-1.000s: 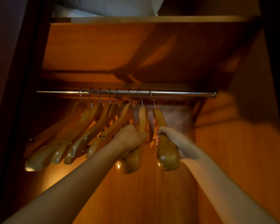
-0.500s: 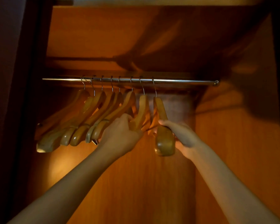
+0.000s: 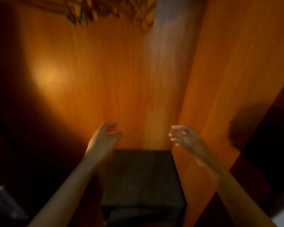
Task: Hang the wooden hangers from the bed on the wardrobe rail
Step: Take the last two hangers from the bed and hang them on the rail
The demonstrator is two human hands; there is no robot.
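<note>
The lower ends of the wooden hangers [image 3: 103, 12] show as a blur at the top edge of the head view; the rail itself is out of frame. My left hand [image 3: 105, 138] hangs in the air well below them, fingers loosely curled, holding nothing. My right hand [image 3: 185, 138] is level with it to the right, fingers relaxed and spread, also with nothing in it. Both hands are in front of the wardrobe's wooden back panel [image 3: 97, 79].
A dark box-like unit [image 3: 143, 177] stands on the wardrobe floor between my forearms. The wooden right side wall [image 3: 228, 71] rises close to my right hand. Dark shadow fills the left side.
Both hands have let go of the hangers and dropped away from them. The view has tilted down, so the rail has left the frame and the dark unit has come into sight.
</note>
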